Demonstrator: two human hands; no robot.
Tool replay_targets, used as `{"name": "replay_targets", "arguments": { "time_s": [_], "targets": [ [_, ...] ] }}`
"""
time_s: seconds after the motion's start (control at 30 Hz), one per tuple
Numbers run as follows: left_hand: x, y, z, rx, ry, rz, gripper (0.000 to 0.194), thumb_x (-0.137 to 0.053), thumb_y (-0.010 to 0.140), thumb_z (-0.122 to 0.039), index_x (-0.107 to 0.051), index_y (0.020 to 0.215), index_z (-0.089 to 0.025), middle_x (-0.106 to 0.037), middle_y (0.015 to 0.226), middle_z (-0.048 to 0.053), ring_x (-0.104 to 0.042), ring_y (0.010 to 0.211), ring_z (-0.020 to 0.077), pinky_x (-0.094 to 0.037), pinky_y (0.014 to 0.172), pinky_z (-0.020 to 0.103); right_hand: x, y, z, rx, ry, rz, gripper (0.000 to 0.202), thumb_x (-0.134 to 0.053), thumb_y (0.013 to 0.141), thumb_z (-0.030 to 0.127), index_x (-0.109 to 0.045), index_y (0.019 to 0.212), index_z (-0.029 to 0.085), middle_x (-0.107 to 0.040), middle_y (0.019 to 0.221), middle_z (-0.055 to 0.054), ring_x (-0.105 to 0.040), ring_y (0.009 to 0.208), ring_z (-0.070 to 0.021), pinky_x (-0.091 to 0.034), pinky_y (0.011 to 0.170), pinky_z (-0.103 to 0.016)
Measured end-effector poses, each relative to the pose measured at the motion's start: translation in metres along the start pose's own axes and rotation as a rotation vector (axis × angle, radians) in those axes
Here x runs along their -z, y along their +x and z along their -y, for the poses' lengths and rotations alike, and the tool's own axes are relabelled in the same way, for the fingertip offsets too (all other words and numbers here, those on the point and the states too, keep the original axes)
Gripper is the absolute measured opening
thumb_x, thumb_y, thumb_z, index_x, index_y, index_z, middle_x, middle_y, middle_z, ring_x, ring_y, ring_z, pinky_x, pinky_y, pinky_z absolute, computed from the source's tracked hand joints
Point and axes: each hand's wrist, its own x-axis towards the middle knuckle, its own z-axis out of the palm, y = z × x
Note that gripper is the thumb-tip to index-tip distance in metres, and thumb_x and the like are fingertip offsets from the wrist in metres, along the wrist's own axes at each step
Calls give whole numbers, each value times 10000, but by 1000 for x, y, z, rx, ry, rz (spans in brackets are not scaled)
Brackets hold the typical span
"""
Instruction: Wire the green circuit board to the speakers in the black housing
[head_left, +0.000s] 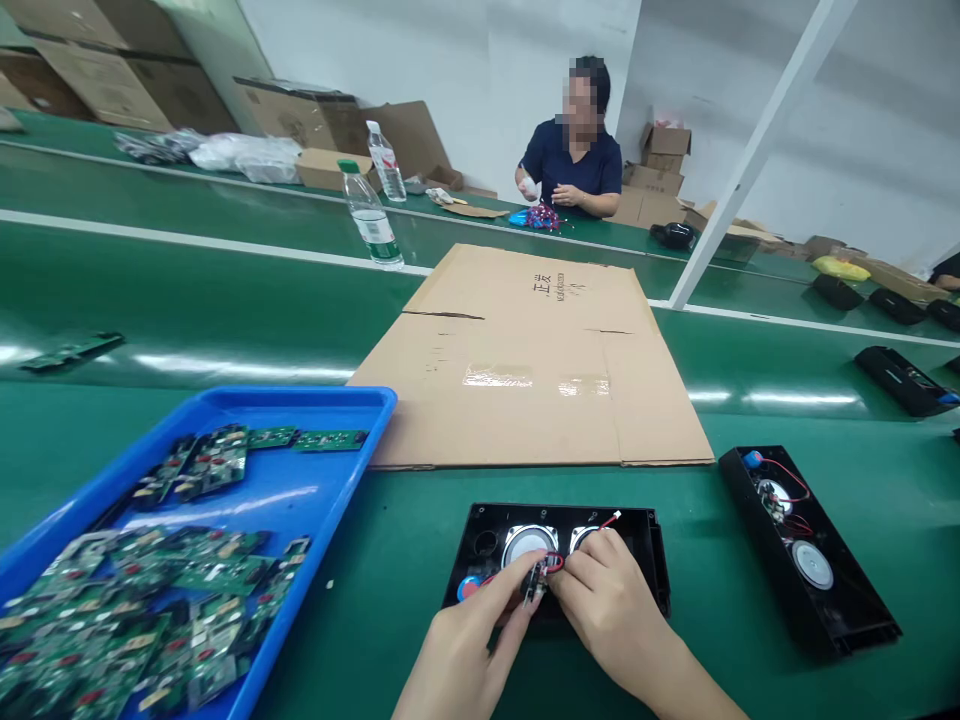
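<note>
Head view: your L hand point(466, 640) pinches the small circuit bd point(534, 583), thumb vs. fingers, over the open blk speaker housing point(646, 545). R hand point(622, 615) fingertips bunched at the red wire loop point(556, 563) beside bd; exact grip hidden, can't tell if clamped. White plug point(617, 515) sticks up past R knuckles. Tips: hold bd by edges, leave wire slack, no tugging at joints, fingers off speaker cone point(529, 543).

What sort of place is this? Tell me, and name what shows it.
Probably an electronics workshop or assembly floor. A blue tray holds many circuit boards, open black cases show speakers and wires inside, and another person sits across the green worktops.
</note>
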Motion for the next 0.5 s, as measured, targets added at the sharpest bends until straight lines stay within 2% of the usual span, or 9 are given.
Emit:
{"name": "replay_targets", "arguments": {
  "time_s": [0.13,0.27,0.37,0.43,0.5],
  "targets": [
    [3,1,-2,-140,81,23,316,-437,909,-141,-483,1198,-261,-730,1017,11,-700,870,100,-509,773,118,-1,0,0,-11,61,-69,289,-450,936,117,-543,663,133,-520,610,-12,-369,627,-139,-304,588,-287],
    [7,4,-5,-198,124,9,264,-396,907,-120,-516,1115,-230,-740,946,34,-704,850,102,-505,768,113,2,2,0,-89,182,-130,268,-446,954,165,-549,706,147,-546,604,3,-396,602,-128,-334,590,-280],
    [11,5,-7,-211,128,0,253,-385,907,-130,-531,1092,-221,-739,917,40,-707,828,116,-519,750,129,4,3,0,-169,253,-143,193,-436,968,243,-580,889,141,-585,647,-3,-440,599,-128,-367,596,-282],
    [13,5,-8,-218,101,5,268,-384,901,-125,-542,1091,-228,-741,908,28,-709,798,117,-528,735,137,5,3,-1,-170,253,-123,207,-422,974,265,-570,1029,131,-604,678,-13,-466,609,-133,-382,604,-287],
    [14,6,-10,-197,74,18,291,-392,891,-116,-551,1100,-244,-743,915,8,-707,773,116,-536,720,144,6,3,-1,-136,244,-105,205,-420,975,251,-579,1043,140,-606,671,-10,-471,606,-132,-383,615,-293]
  ]
}}
